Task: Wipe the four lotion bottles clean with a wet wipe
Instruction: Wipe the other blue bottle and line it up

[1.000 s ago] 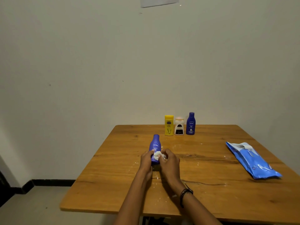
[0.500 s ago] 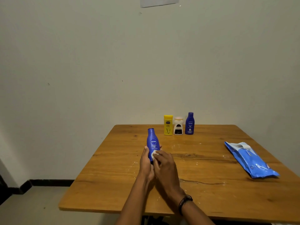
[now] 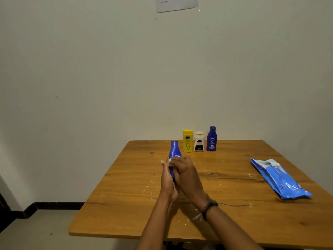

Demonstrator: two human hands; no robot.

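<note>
A blue lotion bottle [image 3: 174, 149] stands upright above the table's left middle, held from the left by my left hand [image 3: 166, 179]. My right hand [image 3: 187, 175] presses against the bottle's front and right side; the white wet wipe is almost wholly hidden under its fingers. At the table's far edge a yellow bottle [image 3: 187, 141], a white bottle with a dark label [image 3: 199, 141] and a second blue bottle [image 3: 211, 138] stand in a row.
A blue pack of wet wipes [image 3: 278, 179] lies on the right side of the wooden table [image 3: 126, 195]. The wall rises right behind the row of bottles. White smears mark the tabletop near my wrists.
The held blue bottle has moved up and away from me, from tilted low to upright. My right hand has slid over its lower body, and the wipe has gone from view.
</note>
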